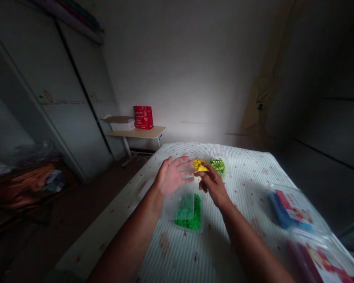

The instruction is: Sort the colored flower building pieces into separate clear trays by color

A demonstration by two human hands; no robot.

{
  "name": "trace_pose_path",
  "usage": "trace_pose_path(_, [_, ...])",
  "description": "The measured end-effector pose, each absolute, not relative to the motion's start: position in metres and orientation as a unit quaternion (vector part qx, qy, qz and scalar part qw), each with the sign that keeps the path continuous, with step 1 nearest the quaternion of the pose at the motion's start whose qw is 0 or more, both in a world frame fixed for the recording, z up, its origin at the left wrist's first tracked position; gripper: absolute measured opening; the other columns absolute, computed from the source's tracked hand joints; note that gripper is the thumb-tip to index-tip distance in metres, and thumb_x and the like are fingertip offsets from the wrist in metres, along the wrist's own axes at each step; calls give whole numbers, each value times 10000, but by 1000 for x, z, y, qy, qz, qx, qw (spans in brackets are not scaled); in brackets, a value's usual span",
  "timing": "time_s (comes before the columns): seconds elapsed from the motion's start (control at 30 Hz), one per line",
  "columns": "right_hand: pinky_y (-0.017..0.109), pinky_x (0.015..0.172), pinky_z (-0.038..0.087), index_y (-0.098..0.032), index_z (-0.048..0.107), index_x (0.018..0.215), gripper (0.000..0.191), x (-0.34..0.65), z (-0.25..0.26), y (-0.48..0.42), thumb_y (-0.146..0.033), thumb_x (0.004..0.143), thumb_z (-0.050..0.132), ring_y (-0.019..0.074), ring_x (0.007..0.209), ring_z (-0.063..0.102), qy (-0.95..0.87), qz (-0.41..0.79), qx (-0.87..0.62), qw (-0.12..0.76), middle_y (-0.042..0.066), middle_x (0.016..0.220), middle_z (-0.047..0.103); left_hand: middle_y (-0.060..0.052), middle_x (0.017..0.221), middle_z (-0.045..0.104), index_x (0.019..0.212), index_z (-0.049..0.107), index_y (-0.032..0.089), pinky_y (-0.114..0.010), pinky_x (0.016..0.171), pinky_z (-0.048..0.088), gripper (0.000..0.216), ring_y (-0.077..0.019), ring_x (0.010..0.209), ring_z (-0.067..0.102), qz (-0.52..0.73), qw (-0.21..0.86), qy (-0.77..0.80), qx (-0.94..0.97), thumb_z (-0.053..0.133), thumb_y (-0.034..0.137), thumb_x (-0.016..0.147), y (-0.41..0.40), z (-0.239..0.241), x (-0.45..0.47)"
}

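A translucent plastic lid (177,206) is held up by my left hand (174,175). Its spread fingers show pinkish through the plastic. Just right of the lid, my right hand (214,185) hovers with bent fingers apart, and no object shows in it. Below the lid stands a clear container of small green pieces (197,212), partly covered from view by the lid. Beyond my hands are small yellow pieces (199,165) and a clear container of light green and white pieces (217,165), partly hidden by my right fingers.
On the right of the striped bed (247,173) lie a clear box with blue contents (292,210) and a labelled box with dark red contents (321,259). A small table (147,132) by the wall bears a red bag (143,117) and a white box (122,125).
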State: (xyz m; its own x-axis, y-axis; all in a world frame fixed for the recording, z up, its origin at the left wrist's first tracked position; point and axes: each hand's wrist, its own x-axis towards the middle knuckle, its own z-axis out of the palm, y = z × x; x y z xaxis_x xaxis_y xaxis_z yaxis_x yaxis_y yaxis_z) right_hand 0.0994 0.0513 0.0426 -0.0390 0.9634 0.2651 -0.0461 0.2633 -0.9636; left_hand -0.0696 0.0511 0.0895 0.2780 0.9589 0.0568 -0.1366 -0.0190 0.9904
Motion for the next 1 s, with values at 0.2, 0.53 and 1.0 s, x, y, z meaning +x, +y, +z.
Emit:
trace_pose_path(0.2, [193,352,285,-148,527,1009,409,108,37,56,-299,632,576,64,348,390,-540,489,-447,520,-80,494,499,-146,1131,587,1167,518,140,-315,646,493,581,-205,795,628,462,619,385,505,335,548,796,59,63,-61])
trace_pose_path(0.53, [186,338,278,-153,600,740,139,127,15,67,-92,629,542,60,309,403,-595,412,-575,382,-56,404,499,20,529,560,665,652,126,-207,500,351,310,-120,530,508,422,325,547,646,518,403,700,91,-2,-76])
trace_pose_path(1.0, [186,315,218,-173,515,594,165,121,-5,72,-306,668,577,44,291,336,-537,482,-552,417,-63,381,457,26,453,509,528,568,142,-207,478,317,307,-116,493,485,464,339,583,574,552,430,633,97,-37,-76])
